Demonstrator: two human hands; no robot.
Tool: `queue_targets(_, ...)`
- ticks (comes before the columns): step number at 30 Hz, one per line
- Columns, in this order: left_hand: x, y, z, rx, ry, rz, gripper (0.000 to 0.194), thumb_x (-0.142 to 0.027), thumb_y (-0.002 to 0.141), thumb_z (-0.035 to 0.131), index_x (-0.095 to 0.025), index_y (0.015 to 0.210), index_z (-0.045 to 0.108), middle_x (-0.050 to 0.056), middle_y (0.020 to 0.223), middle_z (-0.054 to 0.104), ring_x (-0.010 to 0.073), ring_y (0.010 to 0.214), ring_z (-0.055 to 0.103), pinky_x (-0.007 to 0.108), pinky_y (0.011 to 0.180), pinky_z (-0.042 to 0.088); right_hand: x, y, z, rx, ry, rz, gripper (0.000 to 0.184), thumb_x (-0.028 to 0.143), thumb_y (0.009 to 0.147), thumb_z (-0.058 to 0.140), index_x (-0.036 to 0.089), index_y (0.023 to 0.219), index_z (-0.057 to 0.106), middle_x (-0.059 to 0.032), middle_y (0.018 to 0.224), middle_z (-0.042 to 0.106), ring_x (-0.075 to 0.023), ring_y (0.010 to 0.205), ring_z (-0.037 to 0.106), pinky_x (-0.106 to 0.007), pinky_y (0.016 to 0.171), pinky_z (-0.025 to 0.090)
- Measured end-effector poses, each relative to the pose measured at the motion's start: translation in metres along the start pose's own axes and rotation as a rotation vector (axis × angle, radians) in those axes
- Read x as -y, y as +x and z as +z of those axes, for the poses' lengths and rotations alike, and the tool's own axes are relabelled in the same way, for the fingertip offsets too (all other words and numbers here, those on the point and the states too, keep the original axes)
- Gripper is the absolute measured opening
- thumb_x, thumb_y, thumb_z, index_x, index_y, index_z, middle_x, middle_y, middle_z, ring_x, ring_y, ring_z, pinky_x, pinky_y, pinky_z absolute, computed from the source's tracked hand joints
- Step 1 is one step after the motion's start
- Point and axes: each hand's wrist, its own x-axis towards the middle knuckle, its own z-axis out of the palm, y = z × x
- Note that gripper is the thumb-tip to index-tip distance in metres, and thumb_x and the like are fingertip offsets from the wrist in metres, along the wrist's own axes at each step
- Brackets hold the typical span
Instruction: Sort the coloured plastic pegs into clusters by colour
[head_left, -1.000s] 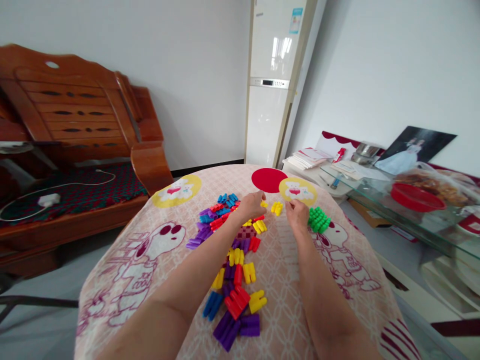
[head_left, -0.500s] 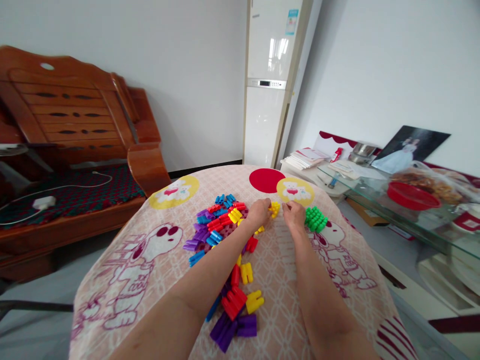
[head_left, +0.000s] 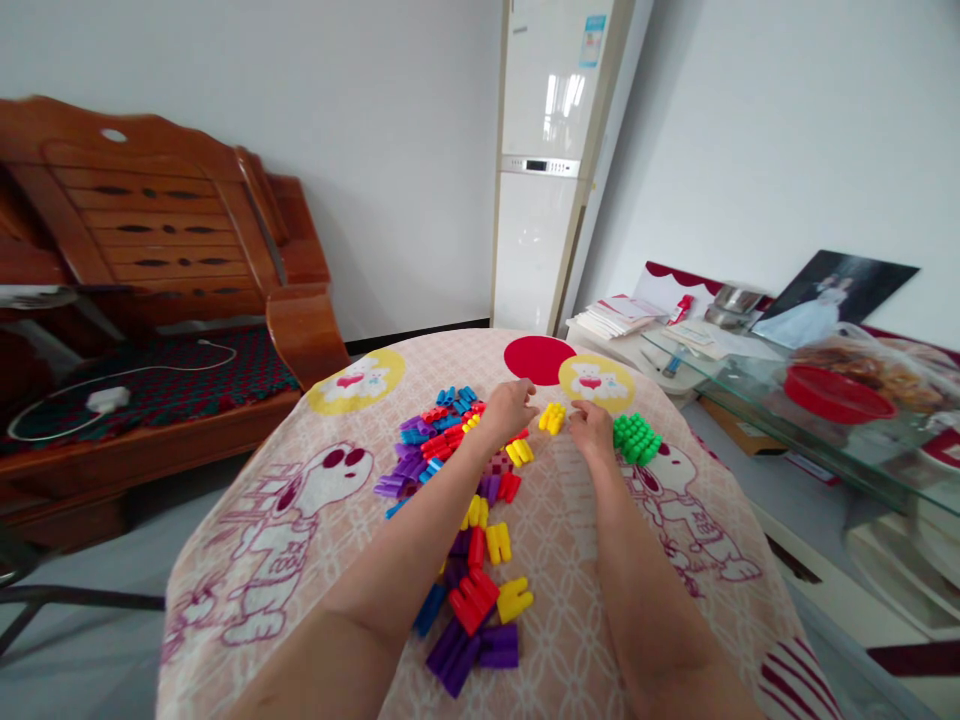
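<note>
My left hand (head_left: 510,408) hovers over the far side of a mixed pile of red, blue, purple and yellow plastic blocks (head_left: 439,445). Its fingers are loosely stretched toward a small group of yellow blocks (head_left: 553,417), a short gap away from it. My right hand (head_left: 592,428) rests on the patterned cloth (head_left: 300,500) between the yellow group and a cluster of green blocks (head_left: 636,437). Its fingers are curled under, and what they hold is hidden. More loose blocks (head_left: 480,600) lie between my forearms.
A wooden bench (head_left: 150,260) with a charger cable stands at the left. A tall white air conditioner (head_left: 544,160) is in the corner. A glass table (head_left: 810,400) at the right carries a red bowl, papers and a photo.
My left hand was touching the yellow group half a second ago and has drawn back a little to the left, leaving the group on the cloth. My right hand has hardly moved.
</note>
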Motion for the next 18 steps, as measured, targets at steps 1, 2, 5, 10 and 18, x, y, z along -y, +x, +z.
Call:
queue_targets(1, 0.008, -0.004, -0.013, -0.027, -0.052, -0.008, 0.028, -0.017, 0.08, 0.066, -0.015, 0.108, 0.067, 0.007, 0.099, 0.074, 0.0168, 0.087, 0.069, 0.027, 0.081, 0.055, 0.001, 0.0, -0.002, -0.021, -0.008, 0.005, 0.039, 0.013, 0.08, 0.048, 0.012, 0.109, 0.074, -0.012, 0.097, 0.076, -0.0208, 0.087, 0.069, -0.029, 0.083, 0.05)
queue_targets(2, 0.019, -0.009, -0.027, -0.06, -0.091, -0.038, 0.027, -0.017, 0.079, 0.066, -0.014, 0.105, 0.068, 0.006, 0.098, 0.075, 0.0161, 0.085, 0.07, 0.025, 0.08, 0.055, 0.004, 0.0, -0.004, -0.048, -0.02, 0.003, 0.038, 0.014, 0.08, 0.049, 0.012, 0.107, 0.075, -0.0127, 0.096, 0.076, -0.0218, 0.088, 0.069, -0.03, 0.083, 0.049)
queue_targets(5, 0.059, -0.029, -0.062, -0.178, -0.106, -0.209, 0.024, -0.02, 0.078, 0.064, -0.015, 0.101, 0.071, 0.005, 0.095, 0.076, 0.0166, 0.085, 0.07, 0.025, 0.079, 0.054, 0.012, 0.001, -0.009, -0.109, -0.035, -0.029, 0.033, 0.019, 0.081, 0.05, 0.013, 0.1, 0.077, -0.0132, 0.093, 0.076, -0.0237, 0.089, 0.068, -0.031, 0.083, 0.049)
queue_targets(10, 0.123, -0.063, -0.077, -0.282, -0.052, -0.486, 0.026, -0.027, 0.078, 0.063, -0.018, 0.1, 0.074, 0.005, 0.094, 0.077, 0.0185, 0.084, 0.07, 0.025, 0.077, 0.052, 0.035, -0.001, -0.017, 0.039, 0.032, -0.136, 0.025, 0.024, 0.082, 0.054, 0.015, 0.088, 0.077, -0.0065, 0.079, 0.074, -0.0199, 0.077, 0.066, -0.027, 0.07, 0.048)
queue_targets(18, 0.157, -0.069, -0.058, -0.211, -0.062, -0.556, 0.025, -0.029, 0.08, 0.063, -0.018, 0.099, 0.076, 0.007, 0.097, 0.078, 0.0195, 0.089, 0.07, 0.024, 0.074, 0.049, 0.092, -0.048, -0.01, 0.533, -0.423, -0.429, 0.022, 0.022, 0.072, 0.073, 0.016, 0.093, 0.073, -0.0118, 0.096, 0.075, -0.023, 0.088, 0.067, -0.027, 0.072, 0.045)
